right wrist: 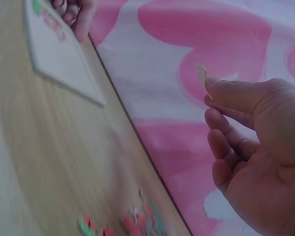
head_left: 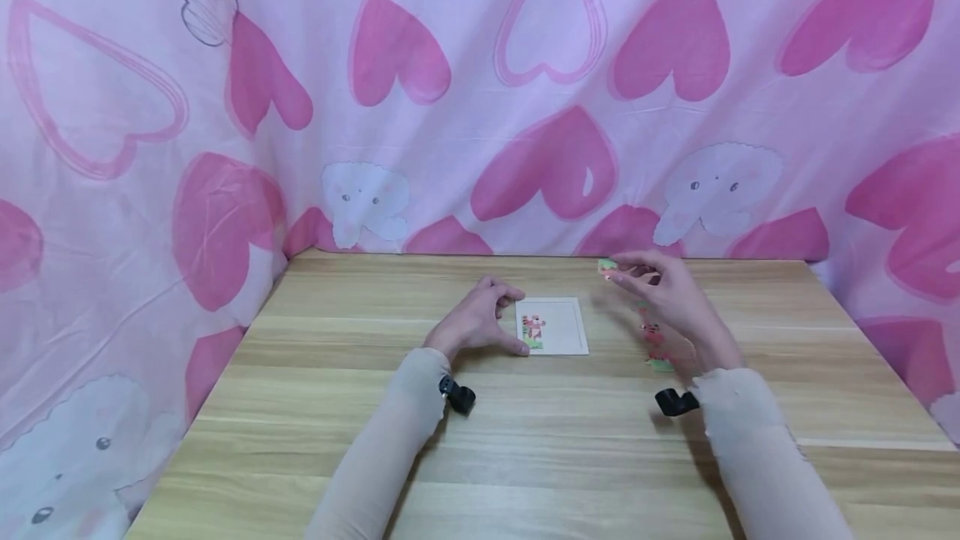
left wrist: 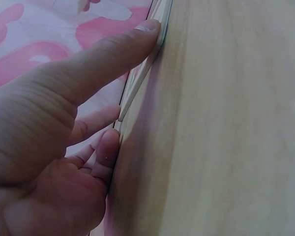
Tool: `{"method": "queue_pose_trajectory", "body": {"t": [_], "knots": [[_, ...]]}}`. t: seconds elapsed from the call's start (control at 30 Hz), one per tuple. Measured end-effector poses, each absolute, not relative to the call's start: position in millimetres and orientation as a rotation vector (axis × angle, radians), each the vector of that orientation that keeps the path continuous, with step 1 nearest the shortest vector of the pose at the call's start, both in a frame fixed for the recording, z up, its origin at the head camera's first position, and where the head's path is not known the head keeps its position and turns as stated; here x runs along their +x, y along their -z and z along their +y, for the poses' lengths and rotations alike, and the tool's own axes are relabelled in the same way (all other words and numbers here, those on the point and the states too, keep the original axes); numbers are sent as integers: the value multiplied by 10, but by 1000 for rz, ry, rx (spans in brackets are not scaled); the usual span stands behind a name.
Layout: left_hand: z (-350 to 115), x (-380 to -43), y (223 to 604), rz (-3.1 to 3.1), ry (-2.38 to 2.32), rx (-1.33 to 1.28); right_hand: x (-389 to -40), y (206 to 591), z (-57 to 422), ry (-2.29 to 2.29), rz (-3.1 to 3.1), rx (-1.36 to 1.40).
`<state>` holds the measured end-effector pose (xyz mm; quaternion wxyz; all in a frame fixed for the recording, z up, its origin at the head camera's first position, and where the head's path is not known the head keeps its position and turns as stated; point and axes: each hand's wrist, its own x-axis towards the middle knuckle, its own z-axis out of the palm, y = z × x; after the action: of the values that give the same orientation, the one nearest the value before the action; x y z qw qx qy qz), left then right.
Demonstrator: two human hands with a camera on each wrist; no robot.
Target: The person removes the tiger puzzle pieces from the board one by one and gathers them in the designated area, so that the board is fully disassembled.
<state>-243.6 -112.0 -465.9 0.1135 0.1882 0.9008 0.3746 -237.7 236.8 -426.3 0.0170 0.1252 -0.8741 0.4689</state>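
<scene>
A white puzzle board [head_left: 562,327] lies flat on the table, with a few joined puzzle pieces [head_left: 533,330] of a red and green picture along its left side. My left hand [head_left: 480,319] holds the board at its left end, thumb at the near corner and fingers at the far one. In the left wrist view the thumb [left wrist: 113,51] presses on the board's edge. My right hand [head_left: 667,286] is raised to the right of the board and pinches a small puzzle piece [head_left: 606,268] between thumb and fingertips. The right wrist view shows this piece [right wrist: 202,74] nearly edge-on.
Several loose puzzle pieces [head_left: 654,340] lie on the wooden table [head_left: 525,457] below my right hand, partly hidden by it. A pink heart-print curtain [head_left: 420,132] hangs along the table's back edge. Each wrist carries a small black camera [head_left: 459,397].
</scene>
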Motion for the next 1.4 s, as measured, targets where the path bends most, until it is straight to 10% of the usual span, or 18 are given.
{"method": "queue_pose_trajectory", "body": {"t": [0.63, 1.4], "knots": [[-1125, -2427, 4656, 2624, -1114, 509, -2375, 4572, 2542, -1828, -2804, 178], [-1110, -2445, 4668, 2633, -1106, 518, -2492, 4770, 2593, -1256, -2899, 566]]}}
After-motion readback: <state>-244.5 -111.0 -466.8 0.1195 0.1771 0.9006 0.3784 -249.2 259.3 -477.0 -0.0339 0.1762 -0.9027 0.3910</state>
